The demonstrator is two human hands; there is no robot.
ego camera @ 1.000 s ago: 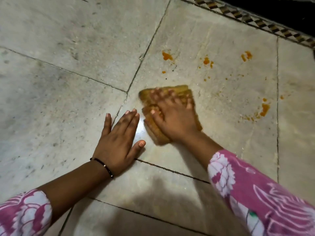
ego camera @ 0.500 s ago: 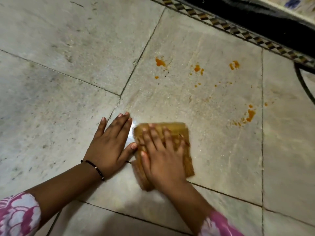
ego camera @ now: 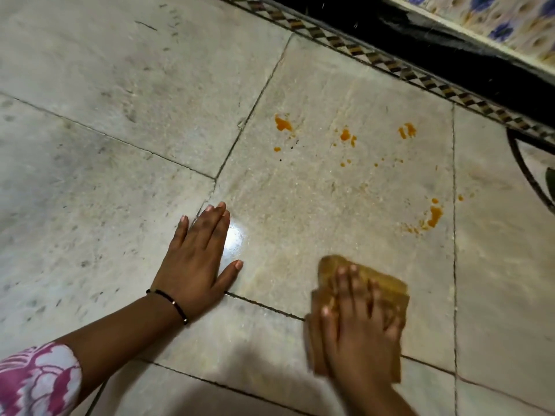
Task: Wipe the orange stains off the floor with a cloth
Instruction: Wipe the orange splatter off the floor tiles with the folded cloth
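A folded brown-orange cloth (ego camera: 387,288) lies flat on the pale stone floor at the lower right, over a tile joint. My right hand (ego camera: 359,322) presses down on it with straight, spread fingers. My left hand (ego camera: 196,262) rests flat on the floor to the left, fingers straight, holding nothing. Orange stains lie farther away on the same tile: one blotch (ego camera: 283,124) at the upper left, a pair of spots (ego camera: 347,136) in the middle, another (ego camera: 407,131) to the right, and a smear (ego camera: 434,217) near the right joint.
A patterned border strip (ego camera: 390,66) and a dark band (ego camera: 450,55) run along the far edge of the floor. A dark curved line (ego camera: 522,163) sits at the right edge. A bright light reflection (ego camera: 235,240) shines beside my left hand.
My right hand has dragged the cloth toward me and then to the right, away from my left hand. The left hand has stayed planted on the floor.
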